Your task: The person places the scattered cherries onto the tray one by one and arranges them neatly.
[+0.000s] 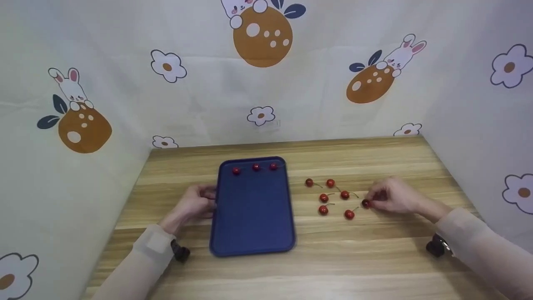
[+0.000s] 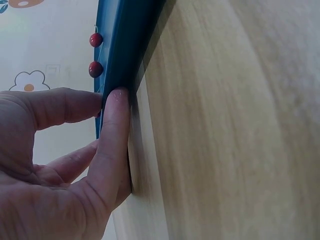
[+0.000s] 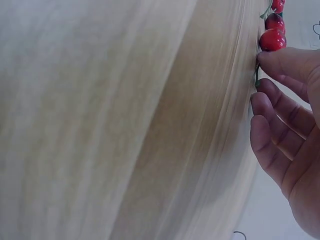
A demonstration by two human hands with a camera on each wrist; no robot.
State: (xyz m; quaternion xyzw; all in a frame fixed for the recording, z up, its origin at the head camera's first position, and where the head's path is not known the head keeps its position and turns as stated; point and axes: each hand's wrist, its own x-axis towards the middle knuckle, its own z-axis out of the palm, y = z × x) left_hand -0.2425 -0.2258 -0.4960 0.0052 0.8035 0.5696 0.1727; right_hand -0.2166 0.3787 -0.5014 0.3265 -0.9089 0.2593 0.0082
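A dark blue rectangular tray lies on the wooden table, with three red cherries in a row along its far end. My left hand pinches the tray's left rim between thumb and index finger, as the left wrist view shows. Right of the tray, several stemmed cherries are scattered on the wood. At the right end of this group, my right hand pinches a dark red cherry by its stem side. In the right wrist view its green stem passes by the fingertips, while the other fingers are loosely bent.
The wooden table is bounded at the back and sides by a pale cloth printed with rabbits, oranges and flowers. Dark wrist devices sit at both sleeves.
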